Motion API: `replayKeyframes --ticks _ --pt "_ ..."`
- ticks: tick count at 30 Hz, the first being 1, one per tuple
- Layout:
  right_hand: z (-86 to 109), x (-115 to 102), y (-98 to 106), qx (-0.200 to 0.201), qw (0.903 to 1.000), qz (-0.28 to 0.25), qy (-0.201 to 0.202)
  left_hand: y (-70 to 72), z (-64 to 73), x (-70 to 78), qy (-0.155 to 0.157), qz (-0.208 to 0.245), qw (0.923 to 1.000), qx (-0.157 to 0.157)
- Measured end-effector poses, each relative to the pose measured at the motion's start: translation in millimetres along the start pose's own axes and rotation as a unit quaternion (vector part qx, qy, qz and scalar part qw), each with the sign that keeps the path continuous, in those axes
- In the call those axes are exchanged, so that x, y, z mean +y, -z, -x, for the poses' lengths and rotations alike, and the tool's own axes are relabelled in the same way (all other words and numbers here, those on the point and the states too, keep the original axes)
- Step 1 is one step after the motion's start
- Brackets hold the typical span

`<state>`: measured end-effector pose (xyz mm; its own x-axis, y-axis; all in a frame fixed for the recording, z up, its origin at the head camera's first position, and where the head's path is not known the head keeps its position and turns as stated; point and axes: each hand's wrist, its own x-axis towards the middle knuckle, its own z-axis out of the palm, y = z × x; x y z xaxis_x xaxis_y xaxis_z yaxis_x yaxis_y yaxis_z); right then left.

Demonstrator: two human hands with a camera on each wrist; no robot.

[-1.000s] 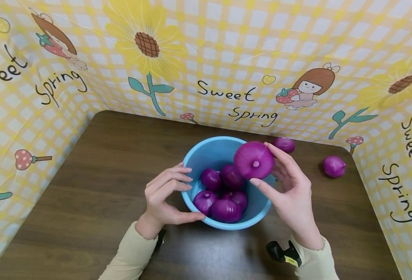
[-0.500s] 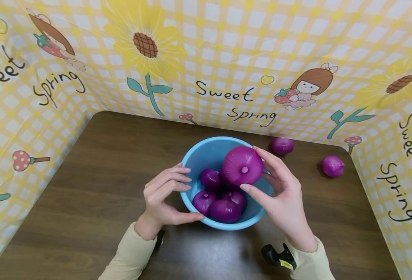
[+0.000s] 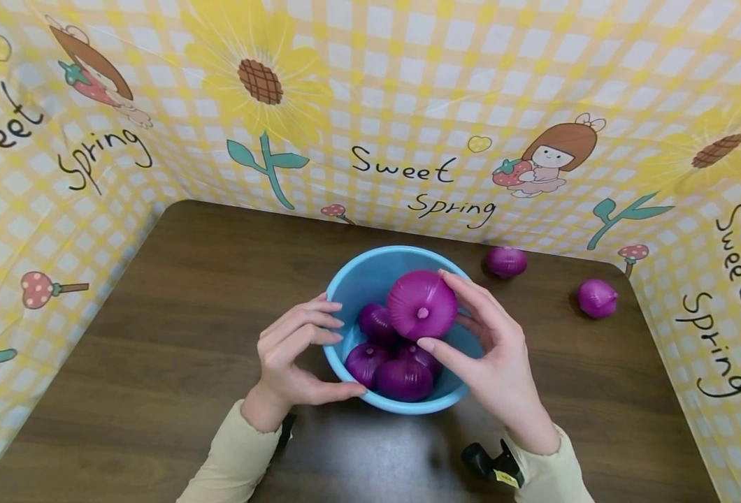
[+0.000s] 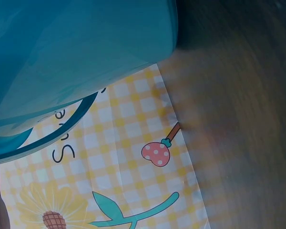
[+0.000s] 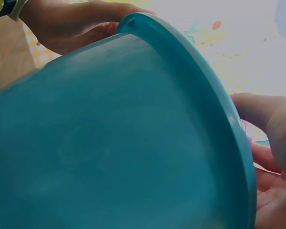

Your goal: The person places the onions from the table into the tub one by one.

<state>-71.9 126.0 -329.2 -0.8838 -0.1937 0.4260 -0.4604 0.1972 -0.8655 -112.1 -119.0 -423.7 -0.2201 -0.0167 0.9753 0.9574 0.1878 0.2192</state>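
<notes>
A light-blue plastic bucket stands on the table with several purple-red onions inside. My left hand grips its left side, fingertips over the rim and thumb along the near edge. Between the thumb and fingers of my right hand is a larger onion, held above the bucket's opening with its root end toward me. It covers part of the onions beneath. The left wrist view has the bucket's outer wall and its handle. In the right wrist view the bucket wall hides most of the held onion.
Two more onions lie on the table's far right: one onion by the back cloth, another onion near the right edge. Yellow checked cloth walls in the brown wooden table at the back and sides.
My right hand has moved the held onion leftward and slightly nearer to me, from the bucket's right rim to over the middle of its opening. My left hand keeps its place on the rim.
</notes>
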Motion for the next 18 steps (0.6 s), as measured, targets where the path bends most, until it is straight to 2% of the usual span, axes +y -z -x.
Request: replayKeyframes --ticks 5,11,18 --pt "0.5 7.2 0.6 -0.006 1.0 0.004 -0.001 -0.7 -0.7 0.7 -0.001 0.0 1.0 0.003" --pt "2.8 24.8 4.5 -0.028 0.9993 -0.017 0.02 -0.9 -1.4 0.9 -0.004 0.001 1.0 0.006" --pt "4.3 28.9 6.4 -0.037 0.9984 -0.031 0.03 -1.2 -2.0 0.6 -0.007 0.001 1.0 0.005"
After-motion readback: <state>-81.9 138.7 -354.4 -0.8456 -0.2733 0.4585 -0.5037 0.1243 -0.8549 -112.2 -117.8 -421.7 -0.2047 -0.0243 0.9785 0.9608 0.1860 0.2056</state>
